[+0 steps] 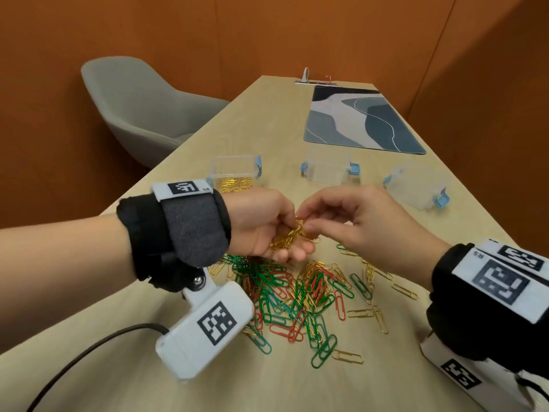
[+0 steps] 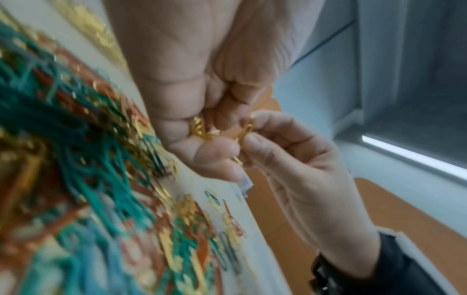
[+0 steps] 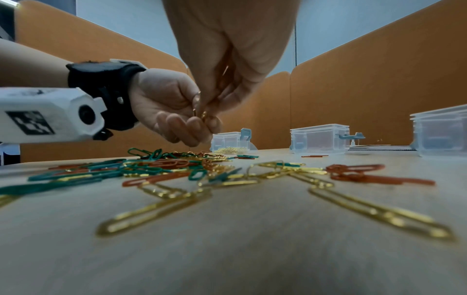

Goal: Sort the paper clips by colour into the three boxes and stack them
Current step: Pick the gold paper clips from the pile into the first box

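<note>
My cupped left hand (image 1: 264,224) holds a bunch of thin gold wire paper clips (image 1: 289,234) above the mixed pile; my right hand (image 1: 353,221) pinches one (light, slippery, tangle-prone; grip its loop end).

Left wrist view: pile of paper clips (image 2: 83,159) motion-blurred, single clips not separable. Gold clips (image 1: 286,237) in left hand (image 1: 261,224) mostly covered by curled fingers; count unreadable. Right hand (image 1: 365,224) fingertips meet them, pinch point partly hidden by the hand's own fingers. Right wrist view: near gold clips (image 3: 156,211) out of focus, rightmost box (image 3: 442,135) cut by frame edge. Middle box (image 1: 328,169) and right box (image 1: 416,185) contents too faint to tell. Chair (image 1: 139,108) base hidden behind tabletop (image 1: 267,114).
</note>
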### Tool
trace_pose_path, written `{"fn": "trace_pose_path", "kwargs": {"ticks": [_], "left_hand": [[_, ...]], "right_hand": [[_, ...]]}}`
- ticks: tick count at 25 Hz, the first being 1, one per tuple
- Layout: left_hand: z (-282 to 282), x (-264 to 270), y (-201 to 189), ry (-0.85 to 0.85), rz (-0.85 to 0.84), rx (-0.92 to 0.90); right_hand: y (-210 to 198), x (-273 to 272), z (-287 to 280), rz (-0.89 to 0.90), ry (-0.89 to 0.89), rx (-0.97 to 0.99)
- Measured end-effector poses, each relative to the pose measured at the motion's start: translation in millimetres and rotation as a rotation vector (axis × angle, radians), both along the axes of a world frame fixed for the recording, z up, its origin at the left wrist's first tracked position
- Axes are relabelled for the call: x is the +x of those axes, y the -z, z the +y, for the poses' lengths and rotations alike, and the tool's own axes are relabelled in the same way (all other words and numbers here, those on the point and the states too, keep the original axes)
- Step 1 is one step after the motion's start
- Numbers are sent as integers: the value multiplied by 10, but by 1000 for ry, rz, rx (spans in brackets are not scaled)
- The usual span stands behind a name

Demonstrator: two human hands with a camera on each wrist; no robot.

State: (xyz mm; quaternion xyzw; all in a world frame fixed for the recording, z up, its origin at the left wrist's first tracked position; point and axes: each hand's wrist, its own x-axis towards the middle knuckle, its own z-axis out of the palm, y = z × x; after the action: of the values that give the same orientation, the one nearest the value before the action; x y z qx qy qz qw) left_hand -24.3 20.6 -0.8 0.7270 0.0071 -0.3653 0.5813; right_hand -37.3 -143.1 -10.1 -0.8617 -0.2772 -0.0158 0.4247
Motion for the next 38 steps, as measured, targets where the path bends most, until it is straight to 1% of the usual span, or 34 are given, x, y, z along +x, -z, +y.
{"fn": "trace_pose_path", "kwargs": {"ticks": [1, 3, 5, 6, 7, 8, 9, 10, 11, 12, 13, 15, 17, 19, 21, 24, 26, 28, 30, 34, 38], "left_hand": [[-20, -5, 6, -13, 36, -35], [-53, -17, 7, -38, 45, -26], [-68, -38, -14, -53, 5, 56], [-79, -61, -28, -33, -50, 120], [-92, -90, -30, 20, -154, 209], [-117, -131, -27, 107, -296, 326], [-155, -174, -24, 221, -461, 445], [-211, -213, -21, 343, -618, 527], [-271, -248, -16, 456, -735, 584], [-329, -278, -15, 544, -799, 628], [-368, -279, 1, 596, -828, 663], [-376, -240, 13, 599, -841, 736], [-324, -146, 8, 532, -846, 783], [-308, -59, -29, 443, -877, 780], [-371, 10, -53, 391, -933, 764], [-564, 123, -37, 423, -984, 789], [-675, 203, -2, 492, -997, 843], [-731, 267, 30, 526, -1002, 889], [-709, 298, 41, 524, -967, 924], [-506, 319, 2, 517, -854, 1003], [-439, 373, -57, 427, -886, 971]], "right_hand": [[-5, -12, -3, 7, -17, -11], [-4, -28, -33, -17, 17, -56], [14, -40, -117, -31, 141, -196], [23, -46, -181, -13, 213, -292], [30, -56, -255, 12, 276, -388], [38, -67, -333, 39, 322, -467], [42, -81, -398, 66, 353, -524], [32, -104, -445, 93, 372, -560], [16, -133, -470, 118, 380, -583], [-3, -165, -484, 142, 382, -597], [-16, -199, -502, 177, 381, -612], [-29, -250, -525, 248, 372, -627], [-37, -267, -520, 284, 342, -618], [-39, -263, -486, 287, 305, -596], [-62, -263, -447, 283, 304, -569], [-114, -284, -445, 287, 352, -554], [-130, -299, -471, 332, 372, -610], [-132, -309, -503, 382, 368, -660], [-125, -302, -527, 401, 370, -657], [-80, -254, -524, 367, 384, -588], [-69, -193, -528, 286, 394, -573]]}}
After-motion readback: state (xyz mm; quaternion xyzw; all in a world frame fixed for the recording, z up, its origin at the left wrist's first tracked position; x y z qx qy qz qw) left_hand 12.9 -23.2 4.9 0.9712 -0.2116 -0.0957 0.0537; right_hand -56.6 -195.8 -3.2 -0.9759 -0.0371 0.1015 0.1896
